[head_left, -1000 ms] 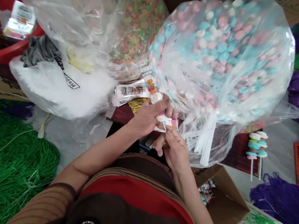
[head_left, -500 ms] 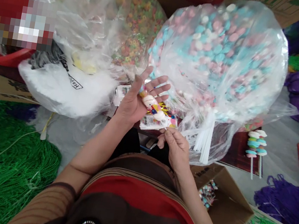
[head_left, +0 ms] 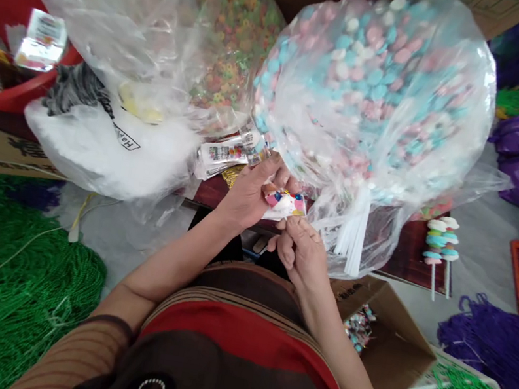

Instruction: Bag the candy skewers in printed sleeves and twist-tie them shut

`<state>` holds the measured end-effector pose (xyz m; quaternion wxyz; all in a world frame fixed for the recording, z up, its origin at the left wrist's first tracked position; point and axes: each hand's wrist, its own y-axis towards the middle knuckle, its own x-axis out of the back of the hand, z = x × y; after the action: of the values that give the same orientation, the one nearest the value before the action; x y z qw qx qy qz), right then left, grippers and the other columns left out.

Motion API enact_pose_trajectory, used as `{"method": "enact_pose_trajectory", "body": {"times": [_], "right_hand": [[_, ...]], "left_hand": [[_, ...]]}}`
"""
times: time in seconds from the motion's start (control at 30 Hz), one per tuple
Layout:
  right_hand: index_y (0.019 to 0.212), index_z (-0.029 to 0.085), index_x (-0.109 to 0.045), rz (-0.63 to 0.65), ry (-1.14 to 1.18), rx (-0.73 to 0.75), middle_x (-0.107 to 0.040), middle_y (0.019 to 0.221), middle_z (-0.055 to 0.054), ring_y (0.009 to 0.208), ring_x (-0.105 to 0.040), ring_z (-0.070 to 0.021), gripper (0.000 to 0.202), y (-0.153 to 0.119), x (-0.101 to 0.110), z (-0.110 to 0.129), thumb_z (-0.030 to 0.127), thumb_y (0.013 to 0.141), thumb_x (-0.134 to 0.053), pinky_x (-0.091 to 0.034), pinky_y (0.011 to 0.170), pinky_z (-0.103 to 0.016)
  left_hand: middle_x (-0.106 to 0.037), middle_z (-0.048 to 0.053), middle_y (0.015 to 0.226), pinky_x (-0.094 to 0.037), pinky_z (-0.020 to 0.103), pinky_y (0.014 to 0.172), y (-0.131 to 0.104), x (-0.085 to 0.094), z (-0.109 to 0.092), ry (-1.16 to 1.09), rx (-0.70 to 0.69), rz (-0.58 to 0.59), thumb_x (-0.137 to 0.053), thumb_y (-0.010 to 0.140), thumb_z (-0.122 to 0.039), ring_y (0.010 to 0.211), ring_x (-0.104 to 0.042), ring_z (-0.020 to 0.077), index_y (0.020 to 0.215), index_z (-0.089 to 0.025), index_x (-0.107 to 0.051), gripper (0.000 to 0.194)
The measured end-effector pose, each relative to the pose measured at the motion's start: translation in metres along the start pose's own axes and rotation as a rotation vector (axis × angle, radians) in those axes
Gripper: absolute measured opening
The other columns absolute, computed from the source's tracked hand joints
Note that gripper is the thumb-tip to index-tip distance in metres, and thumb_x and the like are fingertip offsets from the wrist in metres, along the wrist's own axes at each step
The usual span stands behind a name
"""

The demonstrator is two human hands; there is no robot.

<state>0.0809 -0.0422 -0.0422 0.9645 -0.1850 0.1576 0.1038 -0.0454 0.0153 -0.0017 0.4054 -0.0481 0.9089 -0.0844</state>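
Note:
Between my hands is a marshmallow stick (head_left: 285, 205) in a clear wrapper printed with bright colours. My left hand (head_left: 255, 190) is closed around its upper left part, with the fingers curled over it. At its lower end my right hand (head_left: 301, 244) pinches the stick or the wrapper edge; the fingertips hide which. Just left of my left hand lies a stack of printed wrappers (head_left: 223, 156) on the dark red table (head_left: 207, 192), with gold twist ties (head_left: 231, 175) beside it.
A big clear bag of pink, blue and white marshmallows (head_left: 383, 76) fills the back right. White sticks (head_left: 352, 236) lie before it. Two loaded marshmallow sticks (head_left: 435, 240) rest at the table's right edge. A bag of gummy rings (head_left: 232, 44), a red basin (head_left: 2, 5) and an open carton (head_left: 393, 349) surround me.
My left hand was spread under the marshmallow stick; its fingers have now curled closed over it. My right hand keeps its pinch at the lower end. The view has shifted slightly.

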Motion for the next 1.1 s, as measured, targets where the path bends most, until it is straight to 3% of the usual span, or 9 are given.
{"method": "enact_pose_trajectory", "body": {"times": [0.1,0.17,0.37,0.47,0.57,0.7,0.9,1.03,1.1], "right_hand": [[0.08,0.023,-0.06,0.076,0.104,-0.103,-0.033,0.033,0.016,0.028,-0.022,-0.0068,0.037,0.001,-0.004,0.001,0.058,0.089,-0.066,-0.054,0.055,-0.03],[0.084,0.023,-0.061,0.063,0.076,-0.075,-0.036,0.035,0.015,0.029,-0.025,-0.0072,0.036,0.001,-0.003,-0.001,0.058,0.091,-0.063,-0.054,0.055,-0.03],[0.104,0.026,-0.068,-0.166,-0.408,0.325,-0.066,0.068,0.004,0.058,-0.058,-0.0125,0.03,0.001,0.001,-0.003,0.052,0.089,-0.069,-0.049,0.059,-0.028],[0.101,0.025,-0.07,-0.154,-0.425,0.324,-0.062,0.065,0.004,0.055,-0.054,-0.0119,0.027,0.004,0.002,-0.002,0.05,0.091,-0.067,-0.046,0.056,-0.027],[0.106,0.025,-0.071,-0.137,-0.44,0.306,-0.052,0.057,0.007,0.049,-0.046,-0.0109,0.028,0.006,0.007,-0.001,0.049,0.096,-0.061,-0.04,0.052,-0.025],[0.108,0.026,-0.076,-0.206,-0.554,0.41,-0.054,0.059,0.005,0.053,-0.05,-0.013,0.026,0.005,0.019,0.001,0.045,0.094,-0.063,-0.042,0.053,-0.026],[0.108,0.025,-0.078,-0.19,-0.648,0.423,-0.059,0.06,0.002,0.055,-0.056,-0.0162,0.029,-0.002,0.03,0.006,0.043,0.094,-0.062,-0.044,0.054,-0.028],[0.113,0.023,-0.074,-0.107,-0.805,0.402,-0.061,0.062,0.002,0.054,-0.054,-0.0141,0.03,0.001,0.031,0.01,0.041,0.095,-0.058,-0.043,0.057,-0.027],[0.103,0.022,-0.074,-0.098,-0.98,0.397,-0.063,0.063,0.001,0.055,-0.054,-0.0146,0.024,0.006,0.029,0.01,0.041,0.094,-0.061,-0.04,0.059,-0.027]], "left_hand": [[-0.048,-0.004,0.059,-0.056,0.031,0.073,-0.002,0.0,0.0,0.051,0.022,0.004,-0.074,0.089,-0.044,0.059,-0.057,0.0111,0.063,-0.021,-0.05,0.043],[-0.048,-0.004,0.058,-0.056,0.031,0.072,-0.001,0.001,-0.001,0.04,0.019,0.015,-0.074,0.089,-0.046,0.058,-0.057,0.0109,0.063,-0.021,-0.051,0.043],[-0.052,-0.004,0.059,-0.056,0.028,0.068,0.003,0.004,0.003,0.016,0.011,0.026,-0.075,0.087,-0.05,0.064,-0.065,0.0126,0.064,-0.02,-0.052,0.044],[-0.057,-0.003,0.059,-0.058,0.029,0.07,0.0,0.007,0.009,0.017,0.049,0.034,-0.075,0.085,-0.055,0.071,-0.07,0.0158,0.068,-0.021,-0.056,0.043],[-0.07,0.0,0.075,-0.06,0.031,0.073,0.001,0.014,0.007,-0.038,0.068,0.059,-0.075,0.085,-0.057,0.078,-0.074,0.0177,0.093,-0.022,-0.067,0.036],[-0.077,0.002,0.094,-0.06,0.03,0.077,0.01,0.023,-0.006,-0.098,0.009,-0.02,-0.07,0.09,-0.055,0.088,-0.075,0.0181,0.106,-0.026,-0.067,0.033],[-0.073,0.0,0.083,-0.057,0.028,0.077,0.023,0.026,-0.016,-0.01,-0.093,-0.159,-0.072,0.091,-0.037,0.084,-0.073,0.0162,0.089,-0.024,-0.068,0.013],[-0.065,-0.003,0.066,-0.057,0.03,0.08,0.026,0.023,-0.005,0.071,-0.106,-0.163,-0.075,0.089,-0.028,0.082,-0.074,0.0174,0.087,-0.025,-0.067,0.008],[-0.061,-0.005,0.061,-0.058,0.03,0.078,0.027,0.02,0.004,0.066,-0.131,-0.192,-0.073,0.09,-0.028,0.078,-0.074,0.0173,0.088,-0.026,-0.066,0.008]]}}
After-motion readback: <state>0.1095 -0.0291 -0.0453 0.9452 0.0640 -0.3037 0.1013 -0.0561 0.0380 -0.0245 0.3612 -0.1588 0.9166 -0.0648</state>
